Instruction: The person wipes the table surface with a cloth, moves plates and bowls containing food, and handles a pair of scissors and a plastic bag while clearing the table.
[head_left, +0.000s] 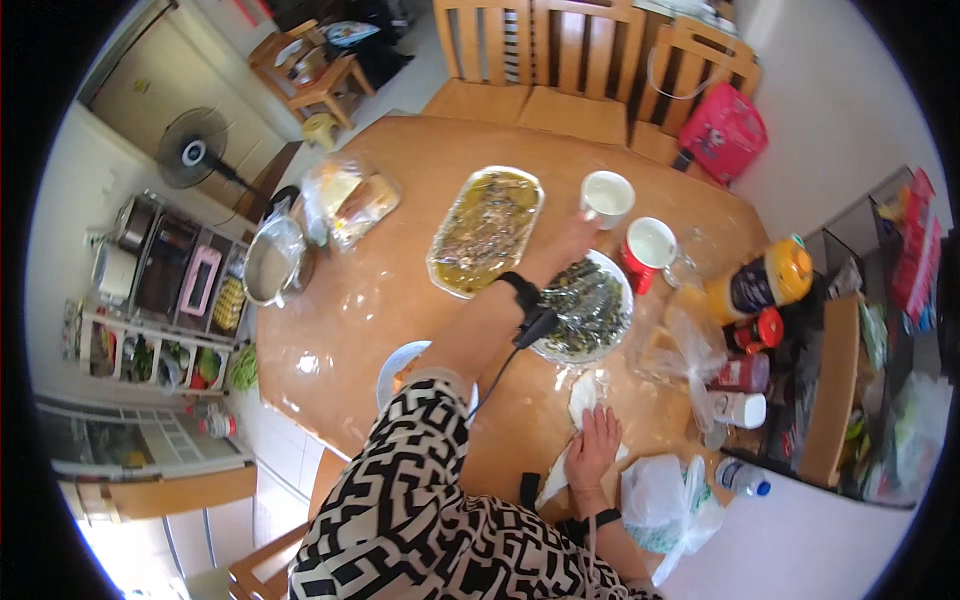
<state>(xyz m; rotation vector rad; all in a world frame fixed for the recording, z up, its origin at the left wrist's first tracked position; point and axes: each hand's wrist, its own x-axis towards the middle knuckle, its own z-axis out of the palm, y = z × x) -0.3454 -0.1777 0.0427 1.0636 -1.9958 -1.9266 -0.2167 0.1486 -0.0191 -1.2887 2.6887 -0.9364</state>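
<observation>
My left hand reaches across the table, its fingers at the handle of a white mug. Beside that stands a red mug with a white inside. Under my left wrist lies a round plate of dark leafy greens covered in cling film. An oblong dish of food in yellowish liquid, also film-covered, is left of the hand. My right hand presses down on a crumpled white cloth, which shows above and below the palm. My left forearm partly hides a bowl with orange food.
A metal pot and bagged food stand at the left. On the right are a clear bag, a large orange bottle, jars, a tied white plastic bag and a water bottle. Wooden chairs line the far side.
</observation>
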